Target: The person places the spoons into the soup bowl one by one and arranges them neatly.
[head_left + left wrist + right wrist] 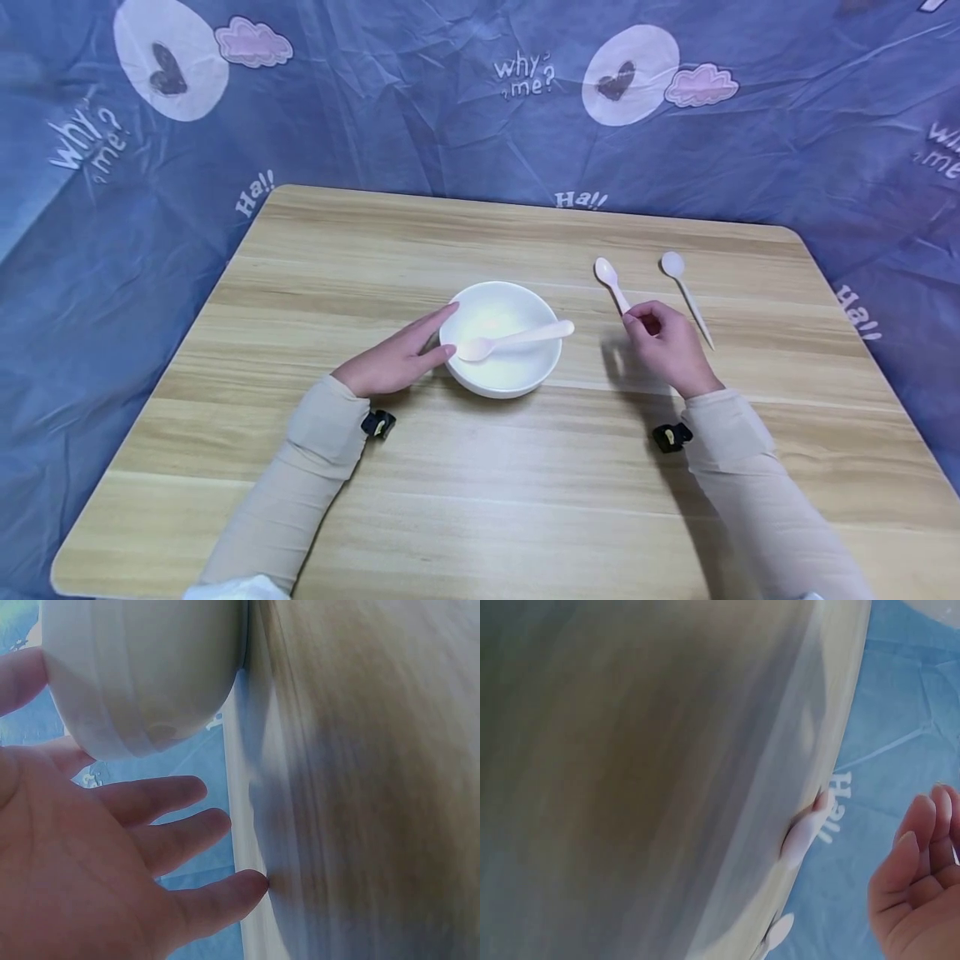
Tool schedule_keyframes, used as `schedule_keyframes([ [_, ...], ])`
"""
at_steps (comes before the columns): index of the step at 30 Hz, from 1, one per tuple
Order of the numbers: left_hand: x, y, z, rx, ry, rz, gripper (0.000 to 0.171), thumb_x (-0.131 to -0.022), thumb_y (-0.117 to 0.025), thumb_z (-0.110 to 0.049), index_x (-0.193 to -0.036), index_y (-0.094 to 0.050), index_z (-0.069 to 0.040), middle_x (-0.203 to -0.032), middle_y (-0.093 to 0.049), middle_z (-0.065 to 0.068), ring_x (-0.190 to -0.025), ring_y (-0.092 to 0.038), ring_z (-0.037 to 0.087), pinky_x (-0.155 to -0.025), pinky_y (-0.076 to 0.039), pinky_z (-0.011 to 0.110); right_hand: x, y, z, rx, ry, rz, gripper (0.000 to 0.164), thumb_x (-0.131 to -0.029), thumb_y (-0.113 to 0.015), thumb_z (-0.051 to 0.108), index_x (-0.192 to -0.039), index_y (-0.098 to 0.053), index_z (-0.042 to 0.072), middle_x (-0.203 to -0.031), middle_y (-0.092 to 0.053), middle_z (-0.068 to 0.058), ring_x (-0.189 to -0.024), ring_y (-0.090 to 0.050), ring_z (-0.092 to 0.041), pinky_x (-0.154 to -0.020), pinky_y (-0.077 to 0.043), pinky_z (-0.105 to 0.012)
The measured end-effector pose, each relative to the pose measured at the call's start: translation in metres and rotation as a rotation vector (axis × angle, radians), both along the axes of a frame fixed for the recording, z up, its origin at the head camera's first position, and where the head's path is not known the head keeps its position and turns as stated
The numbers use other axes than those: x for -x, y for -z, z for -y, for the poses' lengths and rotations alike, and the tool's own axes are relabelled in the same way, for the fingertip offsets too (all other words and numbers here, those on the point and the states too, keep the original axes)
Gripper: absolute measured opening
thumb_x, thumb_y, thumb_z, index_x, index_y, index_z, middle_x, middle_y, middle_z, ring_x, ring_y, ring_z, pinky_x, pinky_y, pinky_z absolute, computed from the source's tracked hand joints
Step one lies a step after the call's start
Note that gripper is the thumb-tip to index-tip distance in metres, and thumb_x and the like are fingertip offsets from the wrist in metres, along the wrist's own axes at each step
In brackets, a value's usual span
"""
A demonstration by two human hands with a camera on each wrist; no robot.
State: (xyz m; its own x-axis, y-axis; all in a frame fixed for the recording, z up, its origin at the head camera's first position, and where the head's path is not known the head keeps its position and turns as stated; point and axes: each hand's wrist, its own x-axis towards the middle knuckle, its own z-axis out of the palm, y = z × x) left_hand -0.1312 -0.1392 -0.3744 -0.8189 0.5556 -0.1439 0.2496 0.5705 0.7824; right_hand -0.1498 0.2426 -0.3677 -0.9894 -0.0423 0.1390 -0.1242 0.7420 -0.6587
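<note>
A white bowl (501,385) stands at the middle of the table, with a pale pink spoon (517,337) lying across it, its handle over the right rim. My left hand (397,354) rests against the bowl's left side, thumb and index finger spread along the rim. In the left wrist view, the other fingers (180,841) extend straight below the bowl (142,675). Over the handle of a second pale pink spoon (611,279) hovers my right hand (667,342), fingers loosely bent. The right wrist view shows this spoon (802,838) on the table, apart from the fingertips.
A white spoon (684,287) lies to the right of my right hand, its handle slanting toward me. The wooden table (480,517) has rounded corners. Behind it hangs a blue printed cloth (420,108). Each sleeve carries a small black wrist camera (378,423).
</note>
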Motion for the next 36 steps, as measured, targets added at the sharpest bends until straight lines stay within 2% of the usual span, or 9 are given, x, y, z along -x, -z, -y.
schedule_keyframes([
  [8, 0.0, 0.001, 0.001, 0.008, -0.007, 0.001, 0.065, -0.098, -0.037, -0.051, -0.152, -0.005, -0.032, -0.158, -0.006, -0.007, -0.145, -0.008, 0.018, -0.117, -0.013, 0.041, 0.001, 0.001, -0.018, -0.065, 0.032, 0.024, 0.026, -0.095, -0.054, 0.021, -0.1, -0.064, -0.002, -0.087, -0.064, -0.015, -0.072, -0.052, -0.011, -0.063, -0.04, -0.017],
  [16, 0.0, 0.002, 0.002, 0.003, -0.004, -0.004, 0.065, -0.098, -0.037, -0.051, -0.152, -0.005, -0.031, -0.158, -0.006, -0.008, -0.145, -0.008, 0.019, -0.117, -0.013, 0.041, 0.005, 0.005, -0.035, -0.171, -0.01, 0.137, 0.027, -0.094, -0.054, 0.021, -0.101, -0.062, -0.003, -0.092, -0.065, -0.02, -0.084, -0.059, -0.03, -0.067, -0.042, -0.03],
  [22, 0.001, 0.002, 0.002, 0.003, -0.004, -0.005, 0.066, -0.098, -0.036, -0.053, -0.152, -0.005, -0.032, -0.158, -0.006, -0.007, -0.145, -0.008, 0.016, -0.117, -0.014, 0.042, 0.008, 0.01, -0.041, -0.222, -0.017, 0.197, 0.027, -0.093, -0.056, 0.023, -0.101, -0.061, -0.002, -0.091, -0.063, -0.018, -0.08, -0.056, -0.027, -0.065, -0.041, -0.03],
  [26, 0.001, 0.003, 0.002, 0.004, -0.008, 0.002, 0.066, -0.097, -0.037, -0.053, -0.152, -0.005, -0.034, -0.158, -0.007, -0.008, -0.145, -0.008, 0.015, -0.117, -0.014, 0.042, 0.011, 0.013, -0.04, -0.251, -0.026, 0.203, 0.026, -0.091, -0.059, 0.023, -0.099, -0.061, -0.002, -0.087, -0.064, -0.016, -0.076, -0.056, -0.026, -0.064, -0.041, -0.03],
  [36, 0.001, 0.001, 0.001, 0.02, -0.012, 0.007, 0.065, -0.098, -0.037, -0.053, -0.151, -0.005, -0.037, -0.158, -0.006, -0.01, -0.145, -0.007, 0.014, -0.117, -0.014, 0.041, 0.018, 0.017, -0.033, -0.296, -0.036, 0.204, 0.027, -0.09, -0.059, 0.022, -0.101, -0.06, -0.003, -0.089, -0.064, -0.016, -0.08, -0.057, -0.028, -0.068, -0.04, -0.032],
])
